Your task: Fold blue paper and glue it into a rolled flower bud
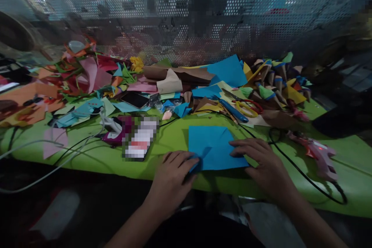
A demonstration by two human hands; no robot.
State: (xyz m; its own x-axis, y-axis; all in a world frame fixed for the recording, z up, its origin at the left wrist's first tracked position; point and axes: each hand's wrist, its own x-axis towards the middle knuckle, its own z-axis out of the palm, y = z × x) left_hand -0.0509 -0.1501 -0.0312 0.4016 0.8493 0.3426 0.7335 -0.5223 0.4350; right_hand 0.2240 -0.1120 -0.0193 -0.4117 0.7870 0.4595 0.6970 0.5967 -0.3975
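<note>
A sheet of blue paper [212, 143] lies in front of me near the front edge of the green-covered table. My left hand [176, 172] grips its lower left corner with the fingertips, and the paper lifts a little there. At the right side, my right hand [263, 161] rests with fingers stretched out on the sheet's edge. Its thumb is apart from the fingers, near the lower right corner.
A pink glue gun [321, 157] with a black cord lies on the right. Scissors with yellow handles [245, 108] sit behind the sheet. A lit phone [142, 138] lies left, beside a purple device [117, 131]. Paper scraps [93, 73] and paper cones [277, 83] pile up behind.
</note>
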